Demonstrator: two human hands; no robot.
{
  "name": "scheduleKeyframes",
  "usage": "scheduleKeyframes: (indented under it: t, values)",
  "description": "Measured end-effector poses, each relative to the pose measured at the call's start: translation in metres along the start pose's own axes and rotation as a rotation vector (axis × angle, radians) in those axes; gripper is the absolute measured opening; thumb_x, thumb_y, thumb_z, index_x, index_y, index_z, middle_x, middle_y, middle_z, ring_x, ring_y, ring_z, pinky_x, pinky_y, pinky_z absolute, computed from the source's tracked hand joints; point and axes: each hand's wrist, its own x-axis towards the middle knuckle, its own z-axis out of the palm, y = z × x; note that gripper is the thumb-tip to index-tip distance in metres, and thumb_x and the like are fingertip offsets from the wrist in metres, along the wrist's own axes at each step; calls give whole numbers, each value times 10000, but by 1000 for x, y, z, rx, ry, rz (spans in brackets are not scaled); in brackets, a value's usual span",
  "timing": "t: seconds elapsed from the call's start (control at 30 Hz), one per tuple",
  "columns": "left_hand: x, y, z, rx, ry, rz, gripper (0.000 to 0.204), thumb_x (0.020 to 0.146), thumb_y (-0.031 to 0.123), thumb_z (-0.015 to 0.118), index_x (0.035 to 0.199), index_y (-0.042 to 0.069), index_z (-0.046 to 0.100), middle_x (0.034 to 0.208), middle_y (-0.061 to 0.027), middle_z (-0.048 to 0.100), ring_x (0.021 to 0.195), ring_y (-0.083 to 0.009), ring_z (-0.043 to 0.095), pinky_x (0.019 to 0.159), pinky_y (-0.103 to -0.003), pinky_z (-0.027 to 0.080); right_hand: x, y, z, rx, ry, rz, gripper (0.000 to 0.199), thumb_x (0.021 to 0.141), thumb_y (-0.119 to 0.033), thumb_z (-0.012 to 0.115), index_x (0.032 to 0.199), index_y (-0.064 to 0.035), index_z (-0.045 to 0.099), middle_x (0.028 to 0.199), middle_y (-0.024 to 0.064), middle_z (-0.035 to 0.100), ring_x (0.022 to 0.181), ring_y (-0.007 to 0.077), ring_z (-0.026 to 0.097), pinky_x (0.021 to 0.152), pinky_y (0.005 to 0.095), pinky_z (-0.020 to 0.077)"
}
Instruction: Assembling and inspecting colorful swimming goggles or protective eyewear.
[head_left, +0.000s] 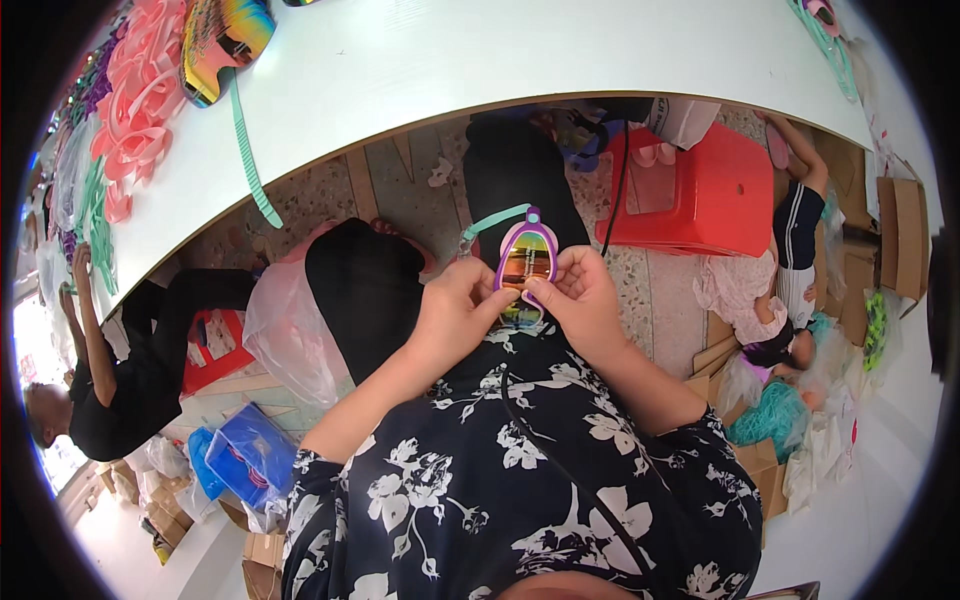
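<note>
Over my lap, both hands grip a pair of swim goggles (527,262) with a purple frame and mirrored orange-green lenses. A mint green strap (497,219) hangs off its far end toward the left. My left hand (462,308) pinches the left edge, thumb near the middle of the frame. On the other edge, the thumb and bent fingers of my right hand (580,300) close on the frame. One lens faces up; the other lies lower, partly behind my thumbs.
On the white table (560,50) lie pink straps (140,90) and a mirrored goggle (222,45) whose green strap hangs past the edge. A red stool (715,195) stands under the table. One person (120,380) works at left, another (795,270) at right. Cardboard boxes (900,235) line the right side.
</note>
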Motion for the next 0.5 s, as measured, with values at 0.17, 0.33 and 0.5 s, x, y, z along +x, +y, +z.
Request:
scheduleKeyframes:
  t: [0.17,0.33,0.5]
  values:
    - [0,2,4,104,115,248,241,826,155,804,911,0,641,790,-110,612,682,-238,625,601,-334,507,-1,-16,-6,-133,-102,-135,409,867,33,723,1200,-21,493,1042,75,618,961,106,633,845,240,527]
    - [10,2,4,98,69,320,243,840,172,785,951,0,653,847,-124,639,752,-276,662,653,-367,526,35,-70,-37,-968,-336,-210,511,758,-70,818,1225,-57,611,1100,97,620,977,189,631,846,304,527]
    - [17,4,9,157,31,350,256,825,179,786,965,8,656,861,-121,652,785,-289,664,703,-383,528,76,-90,-32,-1211,-758,-841,555,690,-158,831,1211,-86,654,1161,85,631,1058,286,608,876,381,527]
